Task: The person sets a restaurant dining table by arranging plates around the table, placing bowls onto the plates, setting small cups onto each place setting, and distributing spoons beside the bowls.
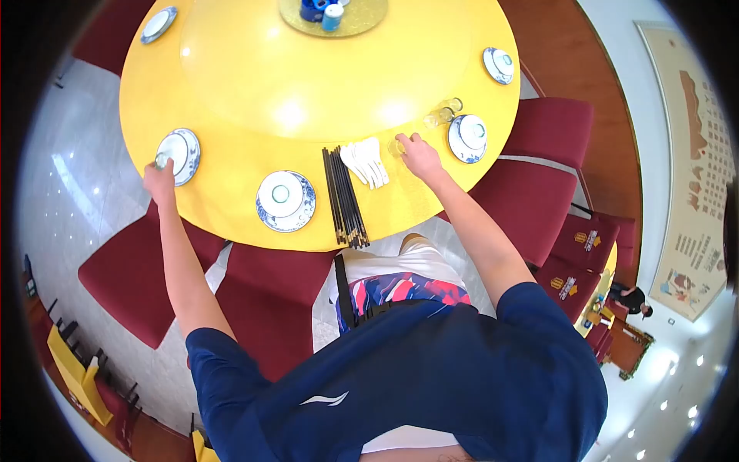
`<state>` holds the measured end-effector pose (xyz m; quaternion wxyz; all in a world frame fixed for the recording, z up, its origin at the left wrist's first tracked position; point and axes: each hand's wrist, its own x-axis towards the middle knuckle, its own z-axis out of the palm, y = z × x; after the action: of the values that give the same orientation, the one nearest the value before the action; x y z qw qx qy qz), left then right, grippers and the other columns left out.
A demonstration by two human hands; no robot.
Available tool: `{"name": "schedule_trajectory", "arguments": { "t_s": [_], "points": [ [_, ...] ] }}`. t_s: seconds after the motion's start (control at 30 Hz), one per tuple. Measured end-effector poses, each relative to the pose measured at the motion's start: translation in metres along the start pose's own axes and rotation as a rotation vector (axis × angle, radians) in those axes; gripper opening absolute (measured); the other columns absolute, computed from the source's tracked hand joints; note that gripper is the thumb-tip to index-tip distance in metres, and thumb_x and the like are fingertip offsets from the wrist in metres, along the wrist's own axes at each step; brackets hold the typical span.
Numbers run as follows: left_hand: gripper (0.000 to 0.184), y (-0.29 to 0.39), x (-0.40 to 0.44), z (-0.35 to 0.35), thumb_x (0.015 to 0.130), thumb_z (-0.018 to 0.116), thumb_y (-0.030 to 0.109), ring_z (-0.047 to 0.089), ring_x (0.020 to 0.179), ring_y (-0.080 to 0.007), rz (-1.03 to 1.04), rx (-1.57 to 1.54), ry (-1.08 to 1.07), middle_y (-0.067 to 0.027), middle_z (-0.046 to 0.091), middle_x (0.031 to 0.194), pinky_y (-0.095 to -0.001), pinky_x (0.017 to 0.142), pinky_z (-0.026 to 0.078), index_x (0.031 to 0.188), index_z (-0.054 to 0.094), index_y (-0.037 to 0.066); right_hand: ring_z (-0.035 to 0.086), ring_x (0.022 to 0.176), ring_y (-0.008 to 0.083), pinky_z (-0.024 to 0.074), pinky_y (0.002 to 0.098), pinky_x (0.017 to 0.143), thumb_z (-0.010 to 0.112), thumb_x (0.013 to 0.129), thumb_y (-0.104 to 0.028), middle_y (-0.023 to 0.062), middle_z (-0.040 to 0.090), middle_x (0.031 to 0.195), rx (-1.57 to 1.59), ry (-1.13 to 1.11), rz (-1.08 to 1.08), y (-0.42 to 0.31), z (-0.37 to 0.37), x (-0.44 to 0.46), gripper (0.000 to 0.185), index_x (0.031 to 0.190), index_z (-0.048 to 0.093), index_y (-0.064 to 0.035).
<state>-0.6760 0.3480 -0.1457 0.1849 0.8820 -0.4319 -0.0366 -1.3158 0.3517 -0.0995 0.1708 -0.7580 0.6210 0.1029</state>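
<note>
At the left edge of the round yellow table [231, 135], my left hand [159, 183] is closed on a small clear glass [162, 160]. That glass is at the rim of a blue-and-white plate [192, 168] with a white bowl on it. On the right, my right hand [422, 158] grips another clear glass [396, 146] near the tabletop. Beside it lie several white spoons [366, 163] and a bundle of black chopsticks [344, 200]. Several more glasses [443, 115] stand just beyond my right hand.
Place settings ring the table: a near plate [296, 219] with a white bowl, a right plate [467, 156] and a far-right plate [490, 69]. Blue containers [315, 9] stand at the centre. Red chairs [531, 200] crowd the edge. A person [631, 300] is far right.
</note>
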Motion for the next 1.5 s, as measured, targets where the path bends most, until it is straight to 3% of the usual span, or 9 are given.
{"name": "schedule_trajectory", "arguments": {
  "t_s": [0.43, 0.63, 0.83, 1.03, 1.13, 1.3, 1.37, 1.43, 1.5],
  "points": [
    [0.069, 0.016, 0.01, 0.012, 0.076, 0.072, 0.041, 0.057, 0.111, -0.0403, -0.047, 0.082, -0.056, -0.029, 0.059, 0.118, -0.0455, 0.093, 0.046, 0.122, 0.051, -0.007, 0.061, 0.094, 0.0376, 0.0528, 0.0451, 0.078, 0.065, 0.082, -0.02, 0.0182, 0.056, 0.105, 0.207, -0.031, 0.118, 0.013, -0.01, -0.084, 0.044, 0.123, 0.049, -0.0162],
    [0.058, 0.106, -0.08, 0.008, 0.081, 0.071, 0.033, 0.057, 0.103, -0.0354, 0.119, -0.195, 0.463, -0.0228, 0.057, 0.117, -0.0425, 0.088, 0.048, 0.123, 0.054, -0.003, 0.061, 0.091, 0.0394, 0.0517, 0.0457, 0.077, 0.069, 0.08, -0.022, 0.02, 0.06, 0.098, 0.389, 0.109, 0.309, 0.056, -0.019, -0.131, 0.045, 0.12, 0.051, -0.0114],
    [0.024, 0.288, -0.321, 0.066, 0.087, 0.06, 0.005, 0.056, 0.096, -0.0151, 0.113, -0.778, -0.337, -0.006, 0.06, 0.11, -0.0275, 0.08, 0.046, 0.111, 0.058, 0.003, 0.063, 0.085, 0.0333, 0.0524, 0.0409, 0.074, 0.069, 0.079, -0.021, 0.018, 0.06, 0.096, 0.482, -0.051, 0.233, 0.087, -0.039, -0.137, 0.043, 0.117, 0.054, -0.0098],
    [0.051, 0.391, -0.442, 0.062, 0.084, 0.065, 0.009, 0.06, 0.101, -0.016, -0.528, -1.402, -1.43, -0.0081, 0.059, 0.116, -0.0292, 0.085, 0.05, 0.131, 0.048, 0.005, 0.065, 0.083, 0.0269, 0.0533, 0.0353, 0.071, 0.071, 0.078, -0.016, 0.0121, 0.061, 0.1, 0.708, -0.127, -0.338, 0.091, -0.1, -0.114, 0.043, 0.118, 0.056, -0.0079],
    [0.052, 0.415, -0.459, 0.041, 0.084, 0.067, 0.014, 0.06, 0.106, -0.0178, -0.567, -1.733, -1.502, -0.0095, 0.058, 0.117, -0.0296, 0.084, 0.052, 0.131, 0.047, 0.004, 0.063, 0.089, 0.0267, 0.0531, 0.0342, 0.074, 0.071, 0.078, -0.016, 0.0106, 0.06, 0.108, 0.793, -0.173, -0.641, 0.113, -0.106, -0.106, 0.042, 0.117, 0.057, -0.0083],
    [0.039, 0.435, -0.47, 0.032, 0.085, 0.066, 0.015, 0.063, 0.099, -0.0177, -0.558, -1.727, -1.445, -0.0102, 0.061, 0.111, -0.0298, 0.082, 0.054, 0.121, 0.054, 0.002, 0.062, 0.094, 0.0284, 0.0517, 0.0364, 0.077, 0.07, 0.079, -0.018, 0.0104, 0.057, 0.115, 0.735, -0.254, -0.943, 0.148, -0.13, -0.092, 0.045, 0.12, 0.055, -0.0082],
    [0.029, 0.453, -0.47, 0.02, 0.085, 0.067, 0.015, 0.065, 0.089, -0.0174, -0.546, -1.603, -1.106, -0.01, 0.065, 0.102, -0.0275, 0.073, 0.054, 0.109, 0.06, 0.002, 0.059, 0.1, 0.0283, 0.0495, 0.0385, 0.086, 0.07, 0.079, -0.02, 0.0098, 0.058, 0.115, 1.039, -0.433, -0.877, 0.163, -0.134, -0.069, 0.05, 0.125, 0.054, -0.0098],
    [0.022, 0.45, -0.466, 0.018, 0.085, 0.068, 0.017, 0.064, 0.079, -0.0169, -0.48, -1.539, -1.119, -0.0105, 0.067, 0.094, -0.0266, 0.062, 0.052, 0.099, 0.061, 0.002, 0.054, 0.108, 0.0289, 0.0454, 0.0403, 0.088, 0.07, 0.079, -0.021, 0.0105, 0.056, 0.118, 0.882, -0.211, -0.675, 0.182, -0.11, -0.021, 0.054, 0.13, 0.052, -0.011],
    [0.02, 0.464, -0.466, 0.003, 0.085, 0.07, 0.018, 0.062, 0.07, -0.0147, -0.585, -1.604, -0.99, -0.0103, 0.066, 0.088, -0.025, 0.054, 0.046, 0.093, 0.06, 0.003, 0.053, 0.109, 0.0276, 0.0435, 0.0406, 0.091, 0.07, 0.08, -0.024, 0.0106, 0.056, 0.118, 0.286, 0.17, -0.778, 0.193, -0.087, 0.024, 0.053, 0.129, 0.053, -0.0127]
  ]
}}
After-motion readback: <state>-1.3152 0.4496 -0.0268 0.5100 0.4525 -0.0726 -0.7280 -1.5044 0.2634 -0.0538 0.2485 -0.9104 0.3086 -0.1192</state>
